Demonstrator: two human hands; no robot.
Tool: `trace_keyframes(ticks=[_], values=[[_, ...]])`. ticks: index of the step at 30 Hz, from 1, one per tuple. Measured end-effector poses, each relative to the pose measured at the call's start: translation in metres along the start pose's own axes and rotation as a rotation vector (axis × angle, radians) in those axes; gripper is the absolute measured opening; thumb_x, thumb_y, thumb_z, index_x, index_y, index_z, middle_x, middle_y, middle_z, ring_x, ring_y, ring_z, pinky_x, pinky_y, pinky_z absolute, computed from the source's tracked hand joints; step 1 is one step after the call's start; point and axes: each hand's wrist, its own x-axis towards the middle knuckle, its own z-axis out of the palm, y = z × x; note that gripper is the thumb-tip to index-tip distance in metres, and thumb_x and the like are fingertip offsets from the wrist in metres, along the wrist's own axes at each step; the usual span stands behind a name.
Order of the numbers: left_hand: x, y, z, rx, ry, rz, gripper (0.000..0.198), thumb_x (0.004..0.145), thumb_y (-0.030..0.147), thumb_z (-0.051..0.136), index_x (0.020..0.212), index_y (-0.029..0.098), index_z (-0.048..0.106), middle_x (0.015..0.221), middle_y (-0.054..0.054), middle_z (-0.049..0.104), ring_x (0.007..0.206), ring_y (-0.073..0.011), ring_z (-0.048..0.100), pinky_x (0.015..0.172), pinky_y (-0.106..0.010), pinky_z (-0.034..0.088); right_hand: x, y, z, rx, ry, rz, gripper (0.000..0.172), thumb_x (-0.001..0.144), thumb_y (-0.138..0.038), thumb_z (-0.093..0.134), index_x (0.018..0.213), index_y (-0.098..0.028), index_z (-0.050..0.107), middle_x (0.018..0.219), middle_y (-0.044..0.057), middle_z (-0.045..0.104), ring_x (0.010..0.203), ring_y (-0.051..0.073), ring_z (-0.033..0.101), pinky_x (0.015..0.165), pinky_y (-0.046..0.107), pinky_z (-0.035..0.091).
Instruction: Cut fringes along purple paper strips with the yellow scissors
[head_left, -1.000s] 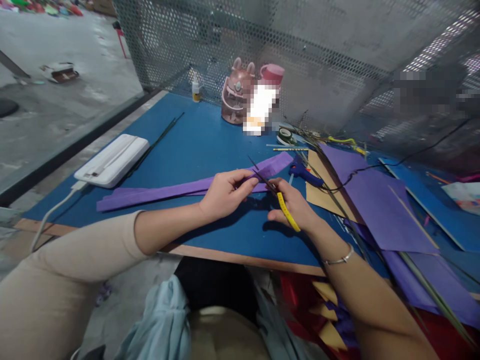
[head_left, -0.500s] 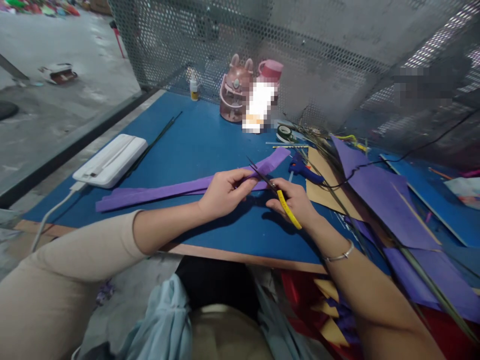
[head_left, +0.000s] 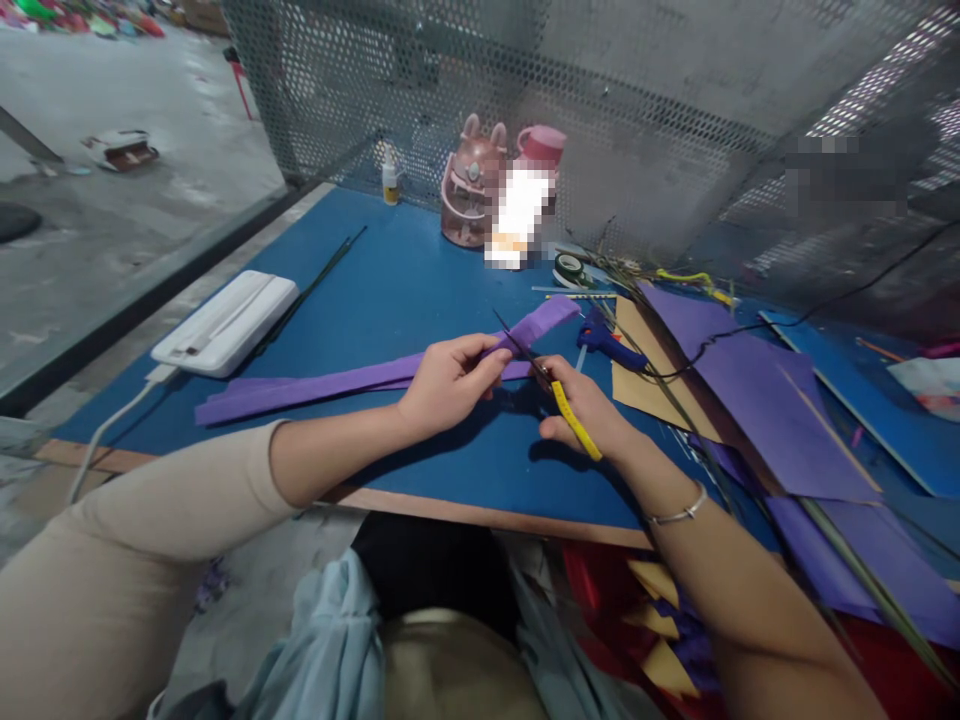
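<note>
Long purple paper strips (head_left: 322,388) lie across the blue table, and my left hand (head_left: 452,388) pinches them near their right part. In my right hand (head_left: 589,405) is a pair of scissors (head_left: 574,418) with a yellow handle. Its dark blade crosses the purple strip just right of my left fingertips. My thumb is partly extended below the handle. A blue glue gun (head_left: 609,340) rests just beyond my right hand. Whether the blades are cutting through the strip is too small to tell.
At the left stands a white power bank (head_left: 225,322) with a cable. Bottles (head_left: 469,200) and a blurred bright screen (head_left: 517,215) are at the back. Green tape (head_left: 570,268), brown paper (head_left: 634,370), purple sheets (head_left: 750,400) and thin stems (head_left: 862,560) crowd the right side.
The thumb of my right hand has moved slightly down and away from the scissors handle. My left hand keeps its place on the purple strips.
</note>
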Motion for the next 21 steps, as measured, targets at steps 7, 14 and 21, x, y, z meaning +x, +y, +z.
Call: trace_keyframes(ticks=[7,14,21], values=[[-0.001,-0.004,0.001,0.02,-0.02,0.055,0.027,0.09,0.036,0.053,0.08,0.014,0.066,0.06,0.002,0.056,0.05,-0.0068,0.053,0.05,-0.018,0.041,0.0,-0.001,0.002,-0.008,-0.012,-0.011,0.081,0.07,-0.083,0.046,0.118,-0.017,0.049,0.105,0.012,0.06,0.089,0.026,0.061,0.075,0.035,0.048],[-0.002,-0.005,0.002,0.036,-0.061,0.079,0.027,0.091,0.034,0.052,0.081,0.013,0.066,0.062,0.001,0.058,0.051,-0.0078,0.055,0.05,-0.019,0.041,0.0,0.005,0.006,0.114,0.037,-0.065,0.076,0.071,-0.077,0.054,0.118,-0.018,0.054,0.106,0.012,0.064,0.094,0.027,0.064,0.081,0.037,0.051],[-0.003,-0.004,0.001,0.04,-0.082,0.124,0.025,0.09,0.032,0.051,0.081,0.014,0.066,0.061,0.001,0.057,0.051,-0.0075,0.054,0.051,-0.018,0.04,-0.001,0.007,0.009,0.152,0.091,-0.074,0.066,0.075,-0.072,0.056,0.111,-0.017,0.06,0.1,0.011,0.068,0.086,0.024,0.066,0.078,0.035,0.052]])
